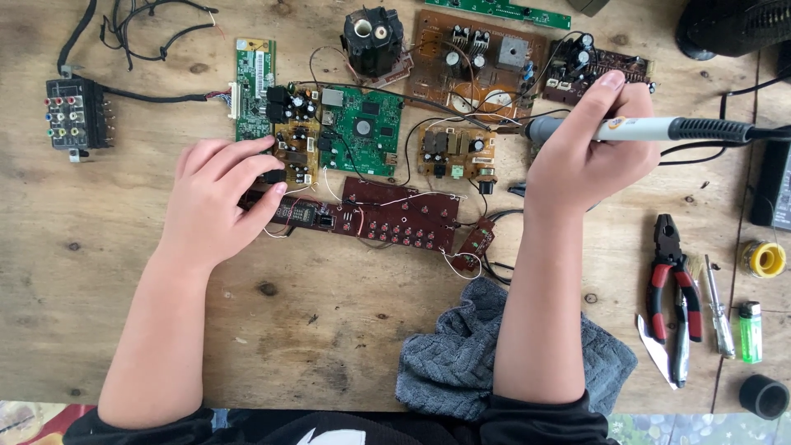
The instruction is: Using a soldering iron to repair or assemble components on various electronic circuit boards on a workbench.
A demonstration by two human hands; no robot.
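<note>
My right hand (587,148) grips a soldering iron (659,129) with a white body and black handle; its metal tip points left toward a small brown circuit board (455,150). My left hand (221,194) rests with its fingers on the left end of a long dark red circuit board (387,213) and against a yellow-brown board (297,148). A green circuit board (362,128) lies between the two hands. Thin wires link the boards.
More boards lie at the back (478,62). A black connector block (74,114) with cables sits far left. A grey cloth (461,354) lies under my right forearm. Red-handled pliers (671,280), a screwdriver (717,309), a green lighter (749,331) and a solder spool (765,259) are at the right.
</note>
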